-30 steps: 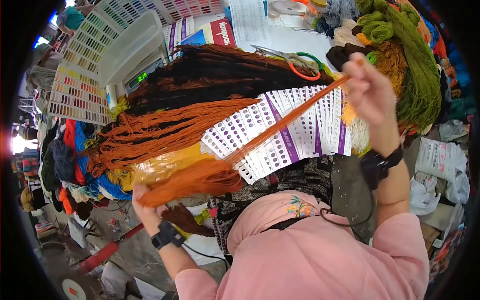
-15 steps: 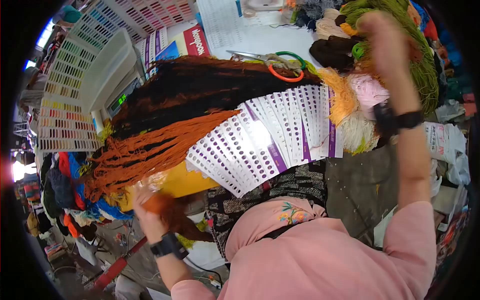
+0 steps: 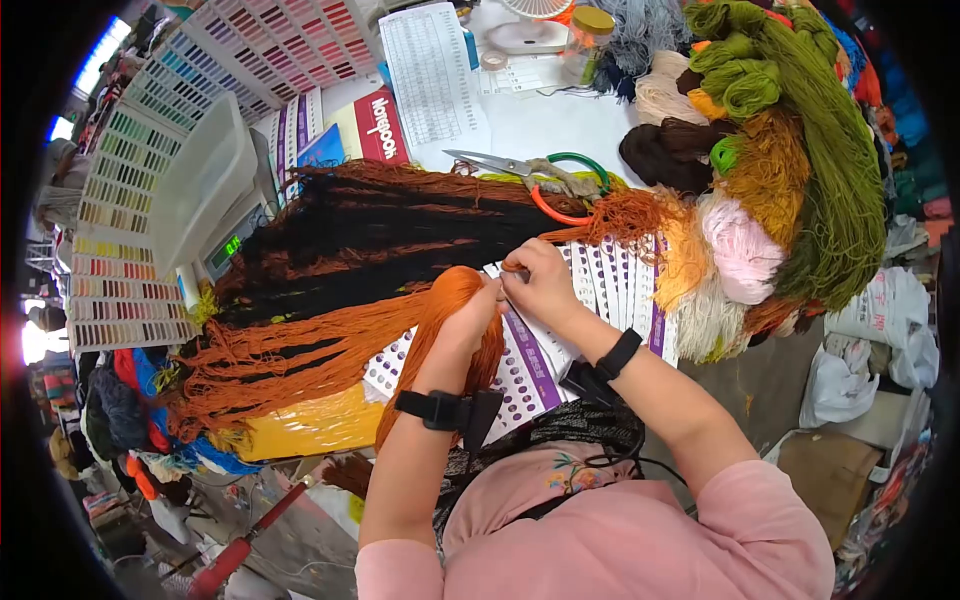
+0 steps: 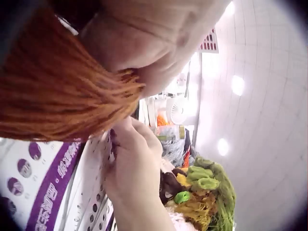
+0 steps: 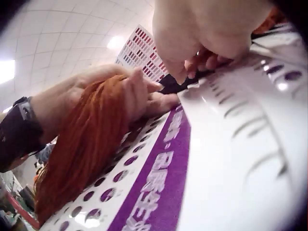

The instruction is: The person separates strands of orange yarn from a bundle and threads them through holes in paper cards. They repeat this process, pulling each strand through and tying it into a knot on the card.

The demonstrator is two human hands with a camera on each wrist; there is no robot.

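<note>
A rust-orange hank of thread (image 3: pixel 456 292) is draped over my left hand (image 3: pixel 472 322), which grips it above a fan of white cards (image 3: pixel 527 370) with purple bands and punched holes. In the left wrist view the hank's strands (image 4: pixel 57 91) bunch tightly at that hand. My right hand (image 3: pixel 545 285) is close beside it, fingers curled, pinching a rust strand bundle near the fingertips. Loose rust ends (image 3: pixel 635 215) spread out beyond the right hand, next to scissors (image 3: pixel 545 175) with one red and one green handle. Part of the bundle is hidden under the right hand.
Black-brown thread (image 3: pixel 400 235) and a rust-orange spread of thread (image 3: pixel 290 350) lie along the table. At the left stand a scale with a plastic tray (image 3: pixel 205 180) and color sample boards (image 3: pixel 130 240). Green hanks (image 3: pixel 830 170) are piled at the right, near a glass jar (image 3: pixel 590 45).
Both hands, earlier far apart with the rust hank stretched between them, have come together over the cards. The right hand swung up, then down; the hank now drapes over the left hand.
</note>
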